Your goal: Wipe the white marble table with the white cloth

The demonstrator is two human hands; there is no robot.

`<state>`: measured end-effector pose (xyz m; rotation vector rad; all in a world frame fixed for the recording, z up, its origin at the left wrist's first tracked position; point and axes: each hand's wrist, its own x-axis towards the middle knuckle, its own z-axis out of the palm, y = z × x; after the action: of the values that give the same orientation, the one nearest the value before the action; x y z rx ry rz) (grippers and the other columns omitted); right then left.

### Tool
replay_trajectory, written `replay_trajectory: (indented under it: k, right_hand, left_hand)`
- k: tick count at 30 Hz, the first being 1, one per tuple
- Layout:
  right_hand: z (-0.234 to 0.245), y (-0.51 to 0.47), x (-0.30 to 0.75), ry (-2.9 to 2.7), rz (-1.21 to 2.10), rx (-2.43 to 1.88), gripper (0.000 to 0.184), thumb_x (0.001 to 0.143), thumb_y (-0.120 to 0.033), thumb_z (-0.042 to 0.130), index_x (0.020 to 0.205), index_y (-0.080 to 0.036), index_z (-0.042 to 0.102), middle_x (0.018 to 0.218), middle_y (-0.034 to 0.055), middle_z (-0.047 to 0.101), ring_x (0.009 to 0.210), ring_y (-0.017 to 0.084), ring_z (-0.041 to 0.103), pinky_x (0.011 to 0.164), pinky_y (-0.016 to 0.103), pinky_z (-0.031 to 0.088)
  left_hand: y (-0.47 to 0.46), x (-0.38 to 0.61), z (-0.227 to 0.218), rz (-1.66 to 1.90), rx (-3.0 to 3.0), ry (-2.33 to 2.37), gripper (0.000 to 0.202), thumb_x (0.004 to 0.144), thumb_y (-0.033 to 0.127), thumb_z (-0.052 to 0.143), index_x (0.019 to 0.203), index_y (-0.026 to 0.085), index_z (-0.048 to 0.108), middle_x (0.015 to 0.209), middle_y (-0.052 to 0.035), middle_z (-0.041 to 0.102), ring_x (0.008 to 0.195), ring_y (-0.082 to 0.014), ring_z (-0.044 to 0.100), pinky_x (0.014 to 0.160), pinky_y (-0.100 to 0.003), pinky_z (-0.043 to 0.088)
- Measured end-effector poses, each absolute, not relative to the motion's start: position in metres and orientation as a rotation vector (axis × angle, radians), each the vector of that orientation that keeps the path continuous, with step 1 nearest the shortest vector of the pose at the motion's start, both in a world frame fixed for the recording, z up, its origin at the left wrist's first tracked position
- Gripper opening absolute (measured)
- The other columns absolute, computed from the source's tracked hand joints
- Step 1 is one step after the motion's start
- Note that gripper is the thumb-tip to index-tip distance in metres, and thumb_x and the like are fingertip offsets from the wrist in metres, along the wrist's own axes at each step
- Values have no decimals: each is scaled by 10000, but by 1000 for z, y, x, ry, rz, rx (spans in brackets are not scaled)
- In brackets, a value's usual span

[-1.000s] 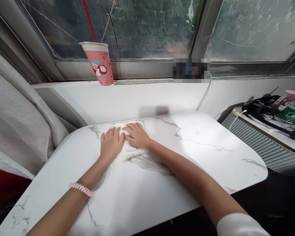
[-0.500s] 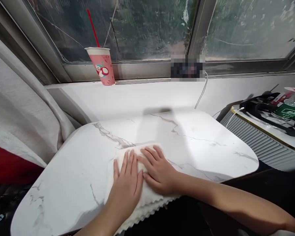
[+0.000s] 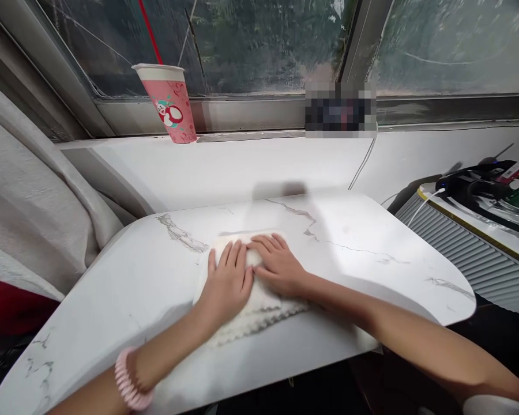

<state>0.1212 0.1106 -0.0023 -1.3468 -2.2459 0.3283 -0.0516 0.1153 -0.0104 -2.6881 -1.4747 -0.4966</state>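
Note:
A white cloth [image 3: 259, 311] with a scalloped edge lies flat on the white marble-patterned table [image 3: 363, 276]. My left hand [image 3: 227, 282] presses down on it with fingers stretched out flat. Beside it, my right hand [image 3: 279, 265] also lies flat on the cloth, fingers extended and touching the left hand's fingertips. A pink coiled band [image 3: 127, 383] sits on my left wrist.
A pink paper cup [image 3: 168, 104] with a red straw stands on the window ledge at the back left. A grey curtain [image 3: 30, 196] hangs at the left. A white cable [image 3: 363, 164] drops behind the table. At the right, a ribbed unit [image 3: 467, 253] carries dark gear.
Both hands and the cloth were pulled from the far side of the table to its near edge, then pushed back toward the middle.

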Motion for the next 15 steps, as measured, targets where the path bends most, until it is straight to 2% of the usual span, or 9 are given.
replay_trajectory:
  k: [7, 15]
  right_hand:
    - [-7, 210, 132, -2140, 242, -1380, 386, 871, -221, 478, 1247, -186, 557, 1324, 96, 586, 1255, 242, 469, 1138, 449, 227]
    - [-11, 271, 145, -2062, 232, -1407, 348, 885, -249, 461, 1210, -213, 580, 1298, 58, 610, 1252, 232, 479, 1113, 416, 268]
  left_hand:
    - [212, -26, 1, -426, -2655, -1571, 485, 964, 265, 256, 1392, 152, 455, 1498, -144, 441, 1402, -278, 366, 1159, -567, 211]
    - [271, -7, 1, -466, -2633, -1587, 444, 977, 248, 260, 1367, 167, 456, 1477, -137, 462, 1379, -265, 384, 1156, -546, 211]
